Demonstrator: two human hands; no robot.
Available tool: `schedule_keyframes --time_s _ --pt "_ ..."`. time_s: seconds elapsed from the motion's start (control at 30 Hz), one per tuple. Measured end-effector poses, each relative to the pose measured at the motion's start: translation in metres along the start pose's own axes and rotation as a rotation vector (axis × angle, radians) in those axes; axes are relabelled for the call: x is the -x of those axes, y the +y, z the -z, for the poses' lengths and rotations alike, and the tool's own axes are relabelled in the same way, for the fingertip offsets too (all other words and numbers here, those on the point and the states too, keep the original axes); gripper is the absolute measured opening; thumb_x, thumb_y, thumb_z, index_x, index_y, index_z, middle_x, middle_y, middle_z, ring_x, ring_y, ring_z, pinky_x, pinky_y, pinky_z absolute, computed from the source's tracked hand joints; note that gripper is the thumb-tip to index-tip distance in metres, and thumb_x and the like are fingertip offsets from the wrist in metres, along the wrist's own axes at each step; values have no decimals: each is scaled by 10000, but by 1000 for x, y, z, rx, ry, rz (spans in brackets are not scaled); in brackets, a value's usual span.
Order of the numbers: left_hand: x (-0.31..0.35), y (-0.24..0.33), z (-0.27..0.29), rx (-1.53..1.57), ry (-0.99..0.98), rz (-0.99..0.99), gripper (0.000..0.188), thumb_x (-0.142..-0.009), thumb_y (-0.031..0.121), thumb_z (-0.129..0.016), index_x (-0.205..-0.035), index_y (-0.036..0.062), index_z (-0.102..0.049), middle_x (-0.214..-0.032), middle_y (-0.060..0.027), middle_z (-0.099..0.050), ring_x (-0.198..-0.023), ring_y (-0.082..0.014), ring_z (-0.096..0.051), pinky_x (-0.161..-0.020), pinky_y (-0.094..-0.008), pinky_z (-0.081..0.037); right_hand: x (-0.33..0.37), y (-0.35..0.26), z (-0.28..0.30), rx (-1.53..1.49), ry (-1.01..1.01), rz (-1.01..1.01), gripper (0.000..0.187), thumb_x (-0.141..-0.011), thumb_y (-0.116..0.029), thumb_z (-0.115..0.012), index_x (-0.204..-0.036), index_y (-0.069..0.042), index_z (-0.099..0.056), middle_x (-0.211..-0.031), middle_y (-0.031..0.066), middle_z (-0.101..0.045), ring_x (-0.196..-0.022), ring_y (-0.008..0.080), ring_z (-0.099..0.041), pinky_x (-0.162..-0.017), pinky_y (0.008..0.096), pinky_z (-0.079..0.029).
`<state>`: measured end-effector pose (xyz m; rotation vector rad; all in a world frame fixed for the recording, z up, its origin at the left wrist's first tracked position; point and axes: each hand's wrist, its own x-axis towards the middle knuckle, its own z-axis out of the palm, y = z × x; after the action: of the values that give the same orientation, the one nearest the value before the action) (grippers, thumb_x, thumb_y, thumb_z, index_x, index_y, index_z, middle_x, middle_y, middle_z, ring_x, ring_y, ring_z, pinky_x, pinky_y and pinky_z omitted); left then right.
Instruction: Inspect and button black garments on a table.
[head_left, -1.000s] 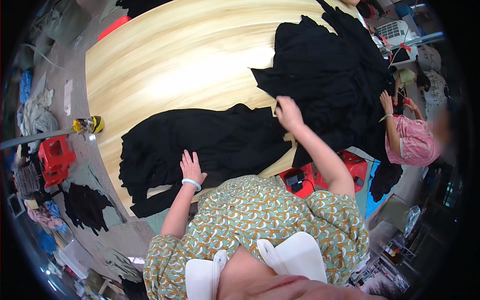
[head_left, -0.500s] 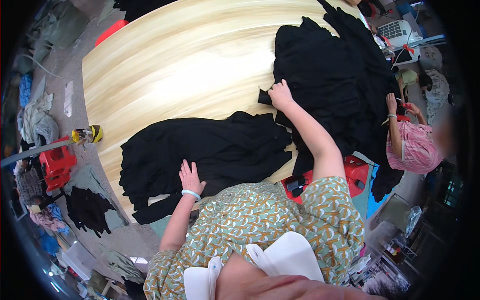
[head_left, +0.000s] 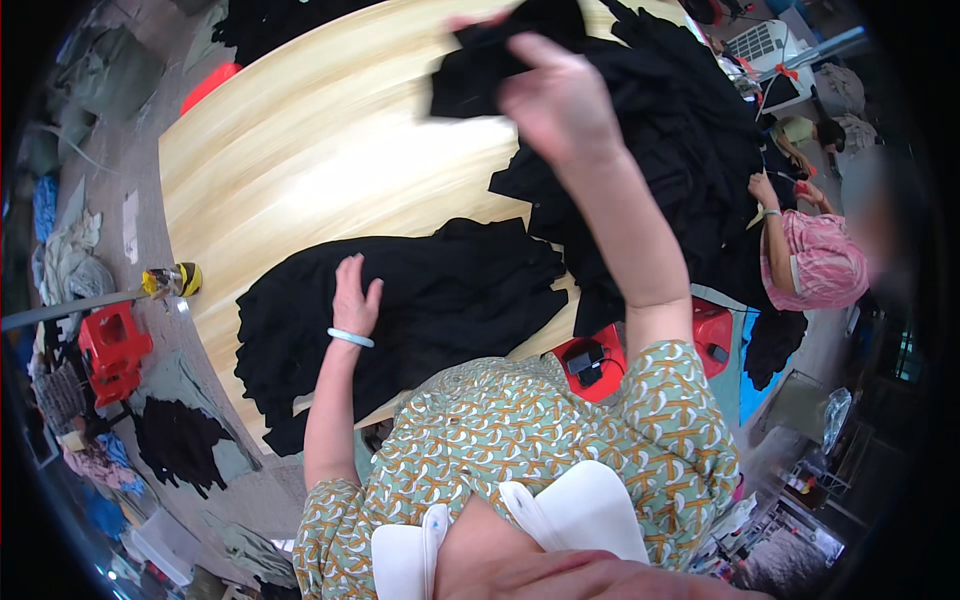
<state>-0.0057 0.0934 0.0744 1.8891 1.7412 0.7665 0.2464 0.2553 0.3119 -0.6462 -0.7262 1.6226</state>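
My left hand [head_left: 355, 296], a pale bracelet at its wrist, is over the black garment [head_left: 430, 290] spread along the near side of the table. Its fingers are together and stretched, the thumb apart, and nothing is in it. My right hand [head_left: 563, 105], smeared by motion, is raised at the far middle of the table. It grips a black cloth piece [head_left: 465, 82], which hangs to its left above the wood. Behind it lies a heap of black garments [head_left: 690, 150] at the right. A pinkish blur shows at the cloth's far edge; I cannot tell what it is.
The light wooden table [head_left: 260, 160] fills the middle. A co-worker in a pink top [head_left: 815, 255] works at the right beside the black heap. Red stools [head_left: 590, 362] stand under the near edge, one bearing a dark device; another red stool [head_left: 115, 335] is at the left.
My right hand has moved up and away, lifting black cloth off the heap's left edge. My left hand has shifted slightly left and farther up over the near garment.
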Motion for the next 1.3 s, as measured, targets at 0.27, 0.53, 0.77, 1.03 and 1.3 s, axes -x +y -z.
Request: schedule_keyframes --time_s 0.27,0.53,0.77,1.03,1.3 --pt "-33 21 92 -331 383 -231 419 -706 57 -627 -1089 -35 -483 -1162 -210 -457 -1044 -326 -477 -876 -353 -405 85 20 -89 -99 -1069 -605 184 -817 -39 -532 -981 44 -538 -833 63 -594 -771 86 -515 -730 246 -424" --pt "44 8 155 -394 863 -207 235 -683 86 -652 -851 -11 -519 -934 -161 -538 -880 -280 -530 -794 -346 -427 75 47 45 198 -1085 -328 306 -710 59 -515 -1010 18 -565 -898 136 -614 -894 248 -577 -802 348 -459" --pt "138 17 42 -176 -361 88 328 -550 -51 -595 -848 75 -535 -860 -112 -530 -760 -319 -564 -608 -381 -489 104 92 179 1703 -880 -1082 264 -630 7 -509 -849 -82 -627 -906 95 -608 -888 278 -563 -811 367 -422" --pt "118 4 -6 -112 -701 223 288 -679 95 -614 -951 42 -536 -892 -167 -576 -813 -336 -570 -707 -422 -472 56 194 298 2652 -174 -146 528 -752 -102 -523 -1255 -77 -365 -988 150 -485 -923 218 -501 -767 331 -406" --pt "74 16 12 275 -323 327 172 -721 45 -618 -878 8 -561 -714 -108 -567 -581 -185 -566 -558 -275 -467 20 135 260 1782 267 239 137 -773 -98 -509 -857 -14 -577 -764 170 -557 -753 344 -572 -665 375 -472"
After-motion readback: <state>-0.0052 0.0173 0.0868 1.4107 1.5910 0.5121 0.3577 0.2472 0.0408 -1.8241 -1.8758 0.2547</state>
